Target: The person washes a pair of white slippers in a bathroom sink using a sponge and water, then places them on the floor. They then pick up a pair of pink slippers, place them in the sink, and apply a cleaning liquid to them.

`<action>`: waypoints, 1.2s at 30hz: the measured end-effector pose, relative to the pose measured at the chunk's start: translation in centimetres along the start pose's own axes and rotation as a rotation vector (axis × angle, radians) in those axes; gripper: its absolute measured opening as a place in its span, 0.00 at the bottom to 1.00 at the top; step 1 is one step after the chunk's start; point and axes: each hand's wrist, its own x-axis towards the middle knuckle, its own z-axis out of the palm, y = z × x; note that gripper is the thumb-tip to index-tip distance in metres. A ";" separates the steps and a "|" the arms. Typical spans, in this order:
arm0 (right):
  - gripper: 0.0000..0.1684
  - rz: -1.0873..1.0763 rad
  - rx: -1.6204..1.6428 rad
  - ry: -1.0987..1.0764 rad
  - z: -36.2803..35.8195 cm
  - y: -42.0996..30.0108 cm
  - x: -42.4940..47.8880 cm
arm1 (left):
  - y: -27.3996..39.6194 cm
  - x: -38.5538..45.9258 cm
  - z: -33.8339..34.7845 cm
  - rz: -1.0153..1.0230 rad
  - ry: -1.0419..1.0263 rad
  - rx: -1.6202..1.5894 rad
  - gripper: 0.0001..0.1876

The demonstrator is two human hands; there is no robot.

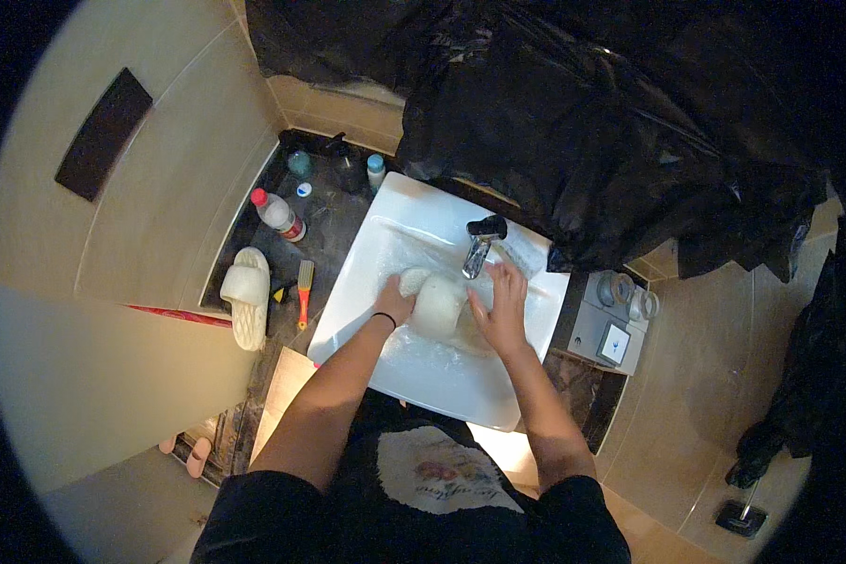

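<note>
A white slipper (437, 307) lies across the wet basin of a white ceramic sink (440, 384), below a chrome faucet (476, 257). My left hand (396, 302), with a dark band at the wrist, grips the slipper's left side near its heel end. At the slipper's other end, my right hand (500, 307) is beside the faucet with its fingers spread and holds nothing. Water and suds around the slipper blur its far end. A matching white slipper (249, 299) rests on the dark counter at the left.
On the left counter are a brush with a red and yellow handle (304, 295), a red-capped plastic bottle (279, 215) and several toiletries. Grey boxes (592, 319) with tape rolls (615, 289) stand right of the sink. Black plastic sheeting (571, 127) hangs behind it.
</note>
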 end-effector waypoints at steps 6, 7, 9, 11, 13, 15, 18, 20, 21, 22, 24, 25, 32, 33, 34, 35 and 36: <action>0.38 -0.128 -0.157 -0.047 -1.0 -4.9 5.8 | -1.3 0.3 1.1 -0.028 0.030 0.068 0.35; 0.38 -0.142 -0.154 -0.058 -0.9 -4.9 5.7 | -1.4 0.5 1.1 -0.017 0.035 0.071 0.36; 0.37 -0.166 -0.145 -0.082 -0.8 -4.9 4.9 | -1.4 0.4 1.0 -0.032 0.019 0.054 0.36; 0.39 -0.164 -0.072 -0.132 -0.7 -3.9 1.9 | -0.3 -0.2 -0.2 -0.084 -0.008 0.006 0.36; 0.42 -0.145 -0.028 -0.204 -0.6 -1.6 -2.1 | 0.3 -0.8 -1.0 -0.107 -0.011 -0.026 0.35; 0.45 -0.107 -0.011 -0.295 -0.7 0.0 -4.8 | 0.0 -1.0 -1.1 -0.103 0.017 -0.069 0.35; 0.49 0.075 -0.407 -0.446 -1.2 -0.5 -5.7 | -1.1 -1.0 -0.8 -0.045 0.109 -0.073 0.33; 0.50 0.049 -0.322 -0.375 0.0 1.2 -5.7 | -1.2 -1.2 -0.6 0.013 0.157 0.021 0.33; 0.50 0.045 -0.280 -0.336 1.1 2.5 -6.0 | -0.3 -1.5 -1.4 -0.040 0.096 -0.084 0.33; 0.50 0.051 -0.212 -0.278 2.6 3.6 -6.4 | 1.1 -2.2 -2.9 -0.096 0.035 -0.182 0.33; 0.49 0.045 -0.081 -0.164 5.6 5.7 -6.7 | 2.2 -2.6 -4.8 -0.144 -0.023 -0.340 0.34; 0.48 0.072 0.068 -0.181 7.0 6.5 -6.9 | 2.9 -2.6 -5.3 -0.147 0.017 -0.393 0.35; 0.40 0.156 0.530 -0.077 7.5 1.5 -5.4 | 9.4 -5.9 -9.5 0.065 0.228 -0.626 0.45; 0.38 0.185 0.565 -0.063 7.0 1.2 -5.4 | 9.7 -6.2 -9.4 0.142 0.256 -0.640 0.47; 0.37 0.215 0.598 -0.055 6.6 0.9 -5.4 | 9.6 -6.4 -9.1 0.110 0.204 -0.709 0.50; 0.36 0.224 0.590 -0.095 6.4 0.7 -5.5 | 9.4 -6.7 -9.0 0.117 0.164 -0.679 0.51; 0.34 0.237 0.577 -0.130 6.0 0.7 -5.7 | 9.9 -7.8 -8.8 0.164 0.186 -0.624 0.50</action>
